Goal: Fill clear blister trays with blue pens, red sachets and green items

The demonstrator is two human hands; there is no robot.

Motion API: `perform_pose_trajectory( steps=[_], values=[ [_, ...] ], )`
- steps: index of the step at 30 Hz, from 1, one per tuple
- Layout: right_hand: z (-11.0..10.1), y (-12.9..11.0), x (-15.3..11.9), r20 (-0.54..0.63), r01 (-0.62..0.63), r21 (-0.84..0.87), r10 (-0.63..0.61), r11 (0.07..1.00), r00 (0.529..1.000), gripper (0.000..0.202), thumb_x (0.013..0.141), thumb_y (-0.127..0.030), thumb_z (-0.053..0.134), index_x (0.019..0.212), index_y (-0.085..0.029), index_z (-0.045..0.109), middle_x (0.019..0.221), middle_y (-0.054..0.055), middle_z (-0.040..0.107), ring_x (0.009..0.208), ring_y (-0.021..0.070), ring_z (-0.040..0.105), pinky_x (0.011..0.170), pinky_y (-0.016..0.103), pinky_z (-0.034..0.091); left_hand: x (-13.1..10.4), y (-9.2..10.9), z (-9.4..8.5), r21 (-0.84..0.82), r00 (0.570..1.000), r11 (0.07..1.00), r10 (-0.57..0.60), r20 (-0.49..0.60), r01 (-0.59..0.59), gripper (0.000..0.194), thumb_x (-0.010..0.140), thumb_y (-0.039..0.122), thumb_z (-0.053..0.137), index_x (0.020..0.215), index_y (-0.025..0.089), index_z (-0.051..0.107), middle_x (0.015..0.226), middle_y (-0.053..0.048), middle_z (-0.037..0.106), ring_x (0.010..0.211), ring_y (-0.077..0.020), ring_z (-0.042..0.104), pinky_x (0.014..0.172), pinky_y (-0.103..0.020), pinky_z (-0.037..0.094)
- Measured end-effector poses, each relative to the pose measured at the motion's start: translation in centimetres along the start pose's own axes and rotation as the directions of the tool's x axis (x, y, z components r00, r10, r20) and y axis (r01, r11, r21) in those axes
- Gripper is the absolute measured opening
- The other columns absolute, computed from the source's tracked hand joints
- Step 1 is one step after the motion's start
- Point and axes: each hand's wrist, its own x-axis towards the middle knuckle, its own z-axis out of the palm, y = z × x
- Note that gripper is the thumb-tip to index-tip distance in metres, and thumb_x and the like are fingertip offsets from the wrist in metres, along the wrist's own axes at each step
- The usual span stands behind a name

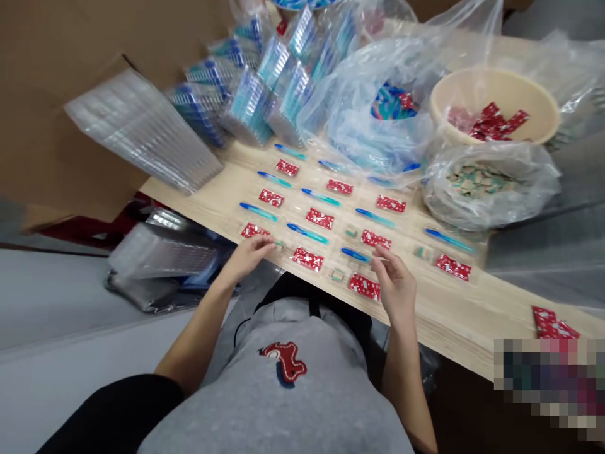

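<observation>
My left hand (250, 256) is at the table's near edge, its fingers pinched at a small beige-and-green block (280, 244). Just behind those fingers lies a red packet with white print (256, 230). My right hand (396, 284) hovers with thumb and fingers drawn together; whatever is between them, if anything, is hidden. Beside its fingertips are a blue pen (355, 255) and a red patterned packet (376, 239). Another red packet (364, 287) lies left of the wrist. More small blocks (337, 275) sit near packets in the rows.
Clear trays filled with blue pens (248, 104) stand at the back left, beside stacked empty clear trays (142, 129). A plastic bag (350, 126), a cream bowl of red packets (449, 94) and a bag of small blocks (482, 180) line the back. Loose packets (551, 323) lie right.
</observation>
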Motion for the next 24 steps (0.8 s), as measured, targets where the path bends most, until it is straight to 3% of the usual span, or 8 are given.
perform_pose_trajectory(
  steps=[4,7,10,20,24],
  values=[
    [1.3,0.4,-1.1,0.059,-0.031,-0.039,0.033,0.999,0.998,0.033,0.080,-0.045,0.063,0.104,-0.023,0.069,0.105,0.009,0.071,0.083,0.0212,0.068,0.075,0.040,0.056,0.4,-1.0,1.6,0.330,0.998,0.944,0.049,-0.050,-0.030,0.016,0.078,0.022,0.056,0.089,0.015,0.065,0.089,-0.008,0.071,0.085,-0.0221,0.065,0.082,-0.034,0.049],
    [1.8,0.4,-1.4,0.074,-0.023,-0.072,0.029,0.997,0.997,0.033,0.081,-0.046,0.063,0.103,-0.022,0.069,0.103,0.010,0.071,0.084,0.0213,0.068,0.075,0.039,0.056,0.8,-0.6,2.2,0.564,0.994,0.819,0.105,0.027,-0.101,0.018,0.083,0.020,0.052,0.092,0.016,0.068,0.091,-0.010,0.072,0.092,-0.0254,0.064,0.087,-0.037,0.047],
    [1.9,0.2,-1.6,0.070,0.000,-0.098,0.007,0.995,0.998,0.032,0.083,-0.045,0.061,0.104,-0.022,0.068,0.103,0.010,0.071,0.083,0.0208,0.067,0.075,0.038,0.055,1.0,-0.2,2.3,0.712,0.994,0.697,0.104,0.020,-0.087,0.022,0.086,0.021,0.051,0.097,0.016,0.069,0.100,-0.011,0.070,0.100,-0.0282,0.061,0.091,-0.041,0.043],
    [2.2,0.5,-2.3,0.142,0.012,-0.185,0.014,0.983,0.990,0.030,0.088,-0.042,0.056,0.108,-0.022,0.067,0.106,0.010,0.068,0.083,0.0202,0.065,0.080,0.040,0.053,-0.5,2.5,3.8,0.850,0.998,0.525,0.015,-0.057,0.040,0.029,0.091,0.019,0.044,0.106,0.009,0.067,0.115,-0.017,0.061,0.109,-0.0326,0.053,0.095,-0.041,0.040],
    [2.3,0.5,-2.6,0.146,0.046,-0.210,-0.015,0.977,0.989,0.030,0.089,-0.041,0.054,0.108,-0.022,0.067,0.105,0.010,0.067,0.085,0.0205,0.065,0.080,0.039,0.054,-0.3,2.6,3.9,0.853,0.996,0.516,-0.017,-0.085,0.081,0.028,0.089,0.017,0.045,0.108,0.007,0.063,0.113,-0.019,0.061,0.109,-0.0345,0.052,0.093,-0.042,0.040]
  ],
)
